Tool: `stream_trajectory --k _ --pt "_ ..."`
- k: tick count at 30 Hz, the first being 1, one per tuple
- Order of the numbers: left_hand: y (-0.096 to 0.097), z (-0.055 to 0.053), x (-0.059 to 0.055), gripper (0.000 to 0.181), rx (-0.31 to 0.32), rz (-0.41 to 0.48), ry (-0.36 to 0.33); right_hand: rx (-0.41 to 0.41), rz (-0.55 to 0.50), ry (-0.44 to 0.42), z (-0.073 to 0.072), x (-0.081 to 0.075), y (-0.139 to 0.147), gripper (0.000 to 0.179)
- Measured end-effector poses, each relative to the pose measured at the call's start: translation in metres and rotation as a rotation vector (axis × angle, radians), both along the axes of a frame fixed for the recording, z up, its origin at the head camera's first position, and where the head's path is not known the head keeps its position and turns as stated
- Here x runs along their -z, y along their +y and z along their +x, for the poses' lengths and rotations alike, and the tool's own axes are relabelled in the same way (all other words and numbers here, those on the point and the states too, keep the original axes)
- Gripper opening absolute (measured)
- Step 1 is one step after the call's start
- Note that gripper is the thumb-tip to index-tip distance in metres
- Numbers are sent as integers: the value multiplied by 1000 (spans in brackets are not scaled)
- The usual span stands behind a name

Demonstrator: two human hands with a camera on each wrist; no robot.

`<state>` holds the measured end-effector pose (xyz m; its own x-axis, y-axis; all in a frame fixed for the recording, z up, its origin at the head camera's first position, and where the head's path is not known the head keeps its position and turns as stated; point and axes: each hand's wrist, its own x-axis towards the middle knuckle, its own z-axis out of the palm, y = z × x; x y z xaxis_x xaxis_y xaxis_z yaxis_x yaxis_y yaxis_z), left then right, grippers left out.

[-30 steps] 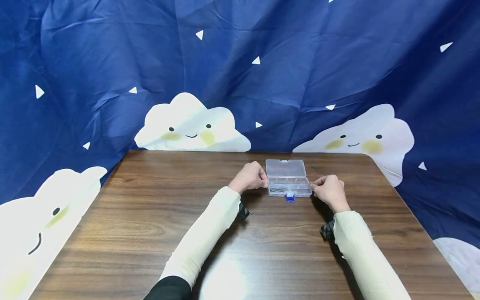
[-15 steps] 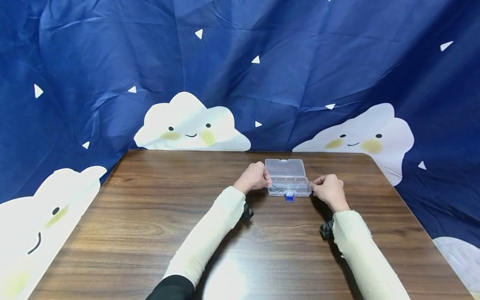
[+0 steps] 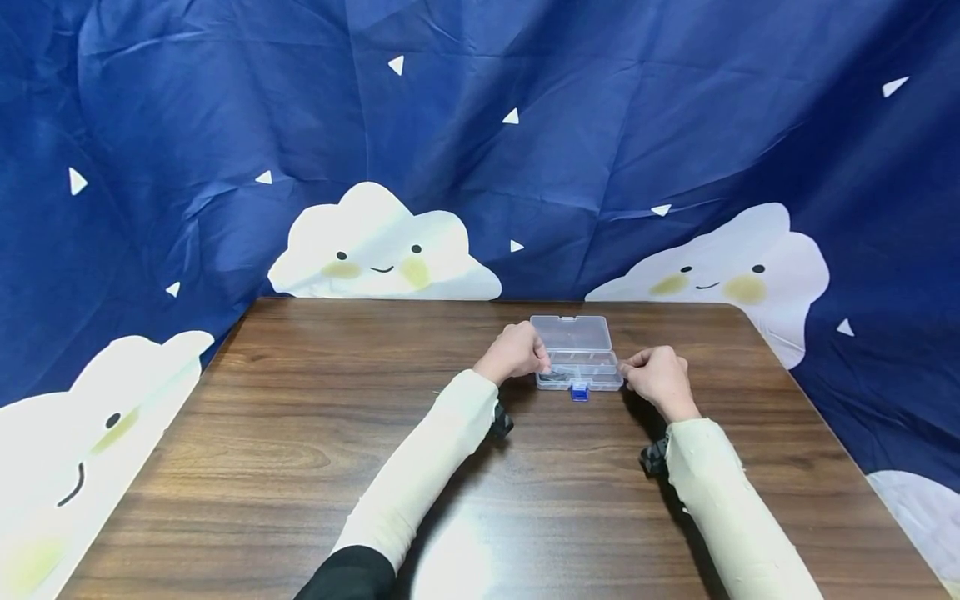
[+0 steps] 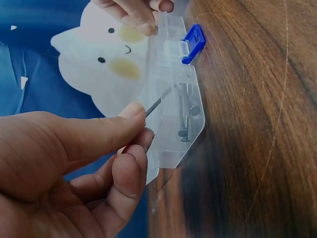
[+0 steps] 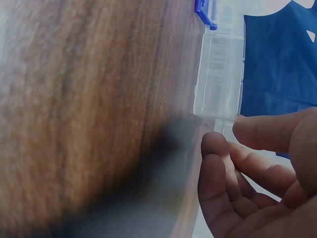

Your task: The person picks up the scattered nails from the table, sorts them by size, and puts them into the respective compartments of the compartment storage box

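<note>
A clear plastic compartment box (image 3: 606,384) stands near the table's far side, its lid (image 3: 572,333) tipped back and its blue latch (image 3: 580,394) hanging down in front. Between thumb and forefinger my left hand (image 3: 517,350) pinches a thin grey nail (image 4: 154,106), slanting into the left part of the box. Several grey flat-headed nails (image 4: 184,113) lie in that front compartment. At the opposite end, my right hand (image 3: 662,382) holds the box's right edge between thumb and fingers. The head of the pinched nail is hidden.
The brown wooden table (image 3: 300,467) reaches back to a blue curtain (image 3: 480,150) with white clouds. Beside the left sleeve a tiny pale sliver (image 3: 437,392) shows on the table, too small to identify. Dark wrist cameras (image 3: 655,458) sit under both wrists.
My left hand has moved right, from beside the box's left end to over its left compartment. My right hand has stayed at the right edge, and the box has not visibly shifted.
</note>
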<state>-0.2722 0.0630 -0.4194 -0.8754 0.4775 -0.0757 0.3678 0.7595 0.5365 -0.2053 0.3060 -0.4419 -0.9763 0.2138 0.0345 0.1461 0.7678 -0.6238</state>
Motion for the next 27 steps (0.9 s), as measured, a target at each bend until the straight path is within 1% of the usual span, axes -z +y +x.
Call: stream_trajectory --k 4,10,13,17,21,27 --pt "1 0 0 11 4 -2 -2 4 -9 -10 0 0 -1 21" --pt "2 -1 3 11 -10 0 -25 10 -16 -22 -1 -1 -1 21" --pt "0 -3 3 9 8 9 -7 9 -9 -17 -1 -1 -2 21" --pt "-8 -4 2 9 30 39 13 14 -21 -30 -1 -1 -2 20" --pt "-18 -3 1 9 46 65 -12 15 -19 -30 -1 -2 -1 20" --pt "-35 -4 -1 7 46 85 -46 8 -16 -11 0 0 -1 20"
